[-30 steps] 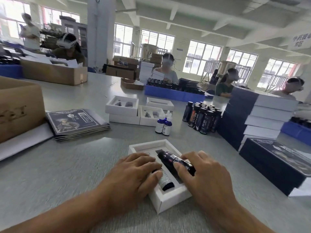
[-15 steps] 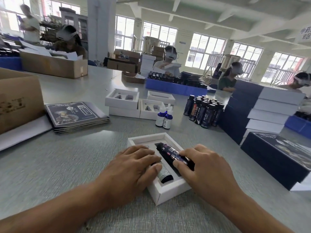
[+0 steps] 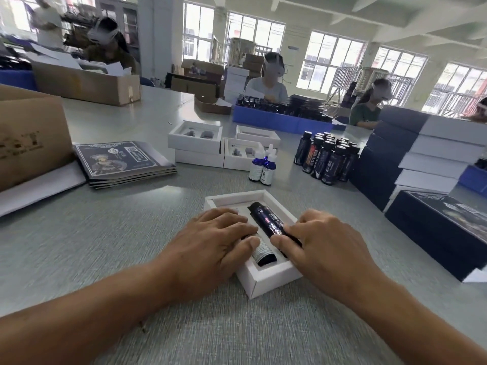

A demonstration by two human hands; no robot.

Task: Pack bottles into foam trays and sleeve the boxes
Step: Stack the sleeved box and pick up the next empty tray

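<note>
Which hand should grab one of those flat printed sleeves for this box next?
Left, probably. The printed sleeves lie on the left of the table, on the left hand's side. The right hand is pressing the dark bottle into the tray.

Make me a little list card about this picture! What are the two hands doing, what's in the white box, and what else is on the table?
left hand: fingers flat, pressing the small labelled bottle into the white box
right hand: grips the long dark bottle lying in the box
behind the box: two blue dropper bottles, a cluster of dark bottles, empty white trays
left side: stack of dark printed sleeves
right side: stacked boxes
</note>
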